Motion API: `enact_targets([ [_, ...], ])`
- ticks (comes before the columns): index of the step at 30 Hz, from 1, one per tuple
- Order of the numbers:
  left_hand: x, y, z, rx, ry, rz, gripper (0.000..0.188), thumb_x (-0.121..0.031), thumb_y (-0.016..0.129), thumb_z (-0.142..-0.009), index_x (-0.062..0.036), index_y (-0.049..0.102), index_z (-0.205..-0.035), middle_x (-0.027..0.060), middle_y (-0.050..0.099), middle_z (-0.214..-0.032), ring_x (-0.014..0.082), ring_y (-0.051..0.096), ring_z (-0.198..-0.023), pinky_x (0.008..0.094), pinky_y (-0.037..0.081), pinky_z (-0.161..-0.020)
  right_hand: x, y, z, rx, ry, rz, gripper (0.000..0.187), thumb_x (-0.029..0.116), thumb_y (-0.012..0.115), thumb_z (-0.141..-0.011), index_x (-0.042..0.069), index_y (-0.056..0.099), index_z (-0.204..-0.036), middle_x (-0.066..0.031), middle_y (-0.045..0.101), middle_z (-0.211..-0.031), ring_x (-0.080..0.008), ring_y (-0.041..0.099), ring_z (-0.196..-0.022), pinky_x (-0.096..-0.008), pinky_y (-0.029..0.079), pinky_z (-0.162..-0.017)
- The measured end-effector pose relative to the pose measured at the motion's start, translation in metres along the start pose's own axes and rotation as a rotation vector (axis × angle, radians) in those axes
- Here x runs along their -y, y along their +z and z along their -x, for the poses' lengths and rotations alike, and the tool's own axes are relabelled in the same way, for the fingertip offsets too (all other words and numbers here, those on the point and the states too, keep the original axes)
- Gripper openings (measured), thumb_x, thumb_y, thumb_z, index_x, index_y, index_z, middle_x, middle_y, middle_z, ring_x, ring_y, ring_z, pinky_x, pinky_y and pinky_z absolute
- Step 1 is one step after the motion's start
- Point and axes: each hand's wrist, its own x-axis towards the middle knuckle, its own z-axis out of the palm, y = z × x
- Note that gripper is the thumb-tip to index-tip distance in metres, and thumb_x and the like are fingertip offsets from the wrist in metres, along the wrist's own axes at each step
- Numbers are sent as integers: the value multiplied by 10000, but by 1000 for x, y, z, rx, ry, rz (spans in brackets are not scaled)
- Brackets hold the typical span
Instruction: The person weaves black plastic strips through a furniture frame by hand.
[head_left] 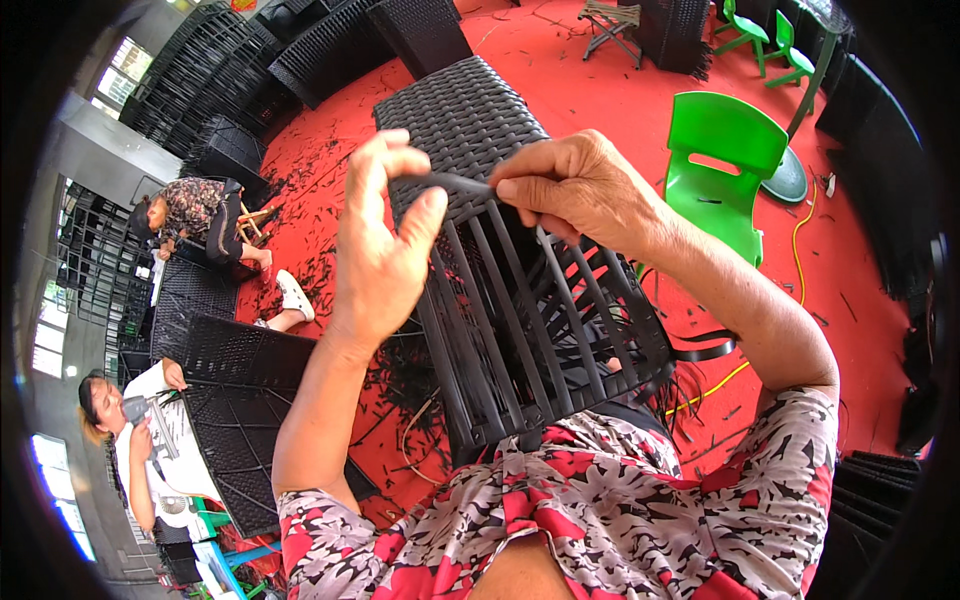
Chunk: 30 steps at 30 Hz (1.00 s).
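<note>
- Centrally, a black woven frame (pixel 520 270) stands tilted against the person's lap, its finished weave on the far part and bare uprights on the near part.
- Left hand (pixel 385 250): raised before the frame, thumb and forefinger pinched shut on one end of a dark strip (pixel 455 183).
- Right hand (pixel 575 185): fingertips closed on the same strip just to the right, at the frame's upper edge; the strip runs taut between the two hands.
- Strip, judged: light, flat and springy, likely smooth and a little slippery; best held close to the point where it enters the weave, flat face between the finger pads, so it does not twist.
- Frame, judged: stiff and bulky but not heavy; best steadied by its rim or an upright, not by the loose strands (pixel 700 350) that hang out on the right.
- Floor (pixel 600 90): red, strewn with black offcuts (pixel 320 180); a yellow cord (pixel 800 230) lies on the right.
- Green chair (pixel 725 170): right of the frame, near but apart from it; two more stand far right.
- Other workers: one sits far left bent over a black panel (pixel 195 215); another at the near left works on a further panel (pixel 250 400).
- Stacks (pixel 220 70) of like black frames line the far left.
</note>
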Motion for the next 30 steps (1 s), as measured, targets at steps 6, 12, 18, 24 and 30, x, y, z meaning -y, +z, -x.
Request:
enact_targets([
  [6, 19, 11, 41, 149, 92, -346, 601, -179, 692, -781, -13, 400, -1279, 183, 363, -1369, 332, 328, -1313, 416, 254, -1093, 1, 9, -6, -109, -297, 668, 87, 62, 586, -663, -18, 618, -671, -213, 588, -614, -367, 621, -627, -421, 506, -578],
  [12, 23, 19, 42, 214, 60, -432, 517, -136, 690, -701, -49, 497, -1172, 205, 334, -1376, 389, 313, -1302, 469, 233, -1089, 17, 6, -2, -46, -274, 867, 84, 36, 561, -603, -36, 600, -623, -234, 583, -621, -415, 612, -659, -455, 507, -591],
  [18, 25, 20, 40, 284, 50, -570, 287, -153, 695, -685, -32, 653, -942, 236, 361, -1402, 408, 291, -1314, 489, 219, -1085, 21, 10, 3, -54, -341, 1029, 114, 38, 578, -592, -68, 606, -622, -259, 575, -616, -418, 616, -653, -451, 512, -584],
  [24, 34, 18, 41, 281, 35, -498, 225, -171, 686, -718, -52, 695, -908, 207, 353, -1419, 411, 280, -1300, 519, 182, -1073, 21, 14, 4, 29, -349, 1017, 98, 36, 578, -607, -61, 595, -614, -253, 571, -612, -415, 614, -665, -460, 503, -590],
  [30, 38, 15, 34, 237, -17, -375, 111, -139, 690, -727, -56, 675, -800, 168, 438, -1354, 350, 339, -1274, 481, 225, -1055, 11, 15, -5, 66, -369, 779, 113, 51, 540, -708, -16, 595, -636, -211, 586, -638, -394, 607, -677, -465, 485, -612],
])
